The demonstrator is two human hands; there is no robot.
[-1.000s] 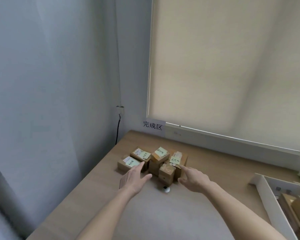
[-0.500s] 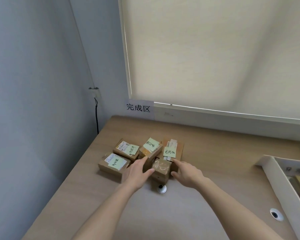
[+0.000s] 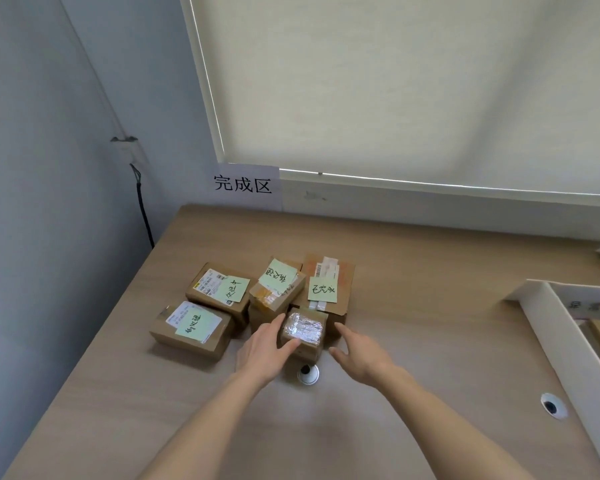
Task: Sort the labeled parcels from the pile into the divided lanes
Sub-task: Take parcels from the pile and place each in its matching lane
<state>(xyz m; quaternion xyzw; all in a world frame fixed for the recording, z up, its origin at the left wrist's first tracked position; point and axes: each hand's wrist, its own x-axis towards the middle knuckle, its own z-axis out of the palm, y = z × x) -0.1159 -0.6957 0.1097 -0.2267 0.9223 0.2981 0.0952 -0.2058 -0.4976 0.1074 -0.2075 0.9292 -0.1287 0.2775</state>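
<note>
Flanking small taped parcel [image 3: 303, 332], hands [image 3: 312, 355] apart.

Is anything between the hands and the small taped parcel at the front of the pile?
Nothing visible. The left hand already touches the small taped parcel on its left side; the right hand is just beside its right, open table between.

The white divider tray [image 3: 548, 327] runs off the right edge, so its lanes and the brown boxes inside show only in part. The label on its wall is too blurred to read. The left hand [image 3: 260, 351] covers the near left side of the small taped parcel [image 3: 303, 332], whose top is glare-washed.
</note>
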